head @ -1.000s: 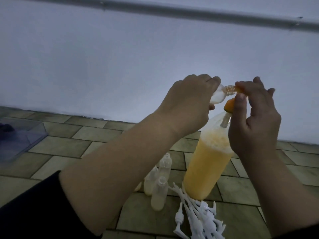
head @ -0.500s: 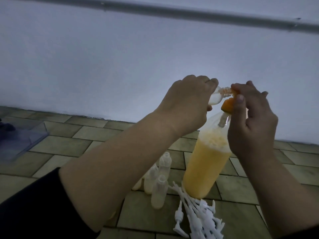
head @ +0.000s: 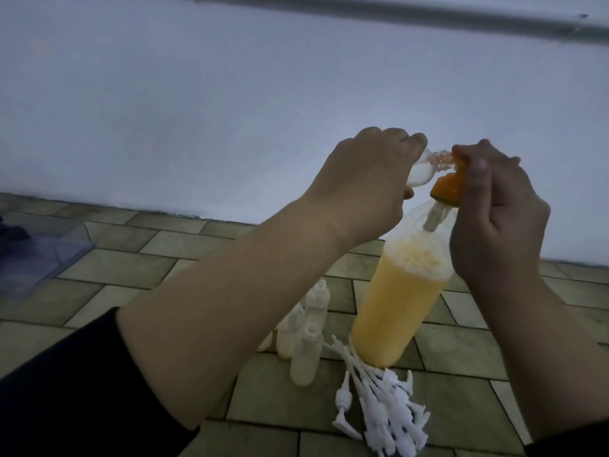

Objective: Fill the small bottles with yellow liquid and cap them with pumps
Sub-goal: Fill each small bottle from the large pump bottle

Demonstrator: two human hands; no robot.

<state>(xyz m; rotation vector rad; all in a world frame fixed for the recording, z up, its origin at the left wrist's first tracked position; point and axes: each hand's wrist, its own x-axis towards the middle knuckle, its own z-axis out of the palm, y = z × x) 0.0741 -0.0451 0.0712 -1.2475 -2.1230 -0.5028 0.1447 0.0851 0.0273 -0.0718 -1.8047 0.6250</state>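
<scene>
Big bottle on floor; small bottles just at its 9 o'clock, pumps at 6, tray far 9.

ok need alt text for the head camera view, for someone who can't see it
Above a tiled floor, a left hand holds a small clear bottle tilted, its neck against the orange pump top of a big bottle of yellow liquid, which the right hand grips. More small bottles and white pumps lie below.

Large bottle: clear glossy plastic. Pump top: orange, smooth plastic. Small bottles: translucent, probably plastic. Loose pumps: white matt plastic. Floor tiles: dull, stone-like. Wall: matt.
</scene>
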